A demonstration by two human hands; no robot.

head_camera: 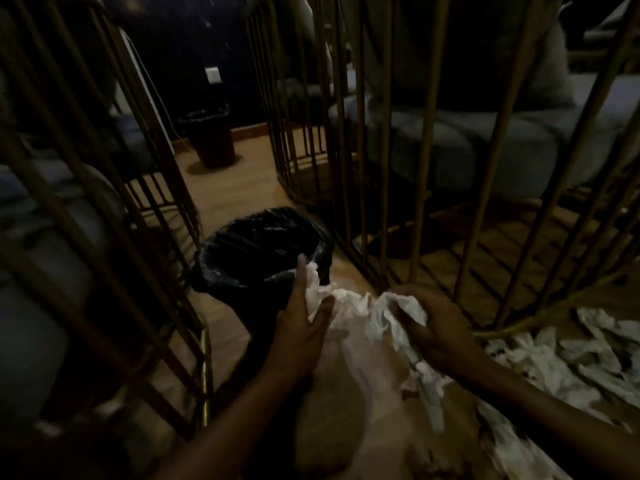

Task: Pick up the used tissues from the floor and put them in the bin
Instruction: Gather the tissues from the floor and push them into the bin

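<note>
A bunch of crumpled white tissues [360, 317] is gathered between both my hands, just to the right of the bin's rim. My left hand [304, 317] grips its left side, fingers near the rim. My right hand [436, 323] clutches the right side of the bunch. The bin [242, 251] is small and lined with a black plastic bag, standing on the wooden floor directly in front of me. Several more loose tissues [554, 355] lie scattered on the floor to the right, and some trail down below my right arm.
Gold wire-frame chairs with grey cushions flank the bin: one on the left [104, 237], one on the right [450, 150]. A second dark bin [211, 136] stands further back by the wall. The room is dim.
</note>
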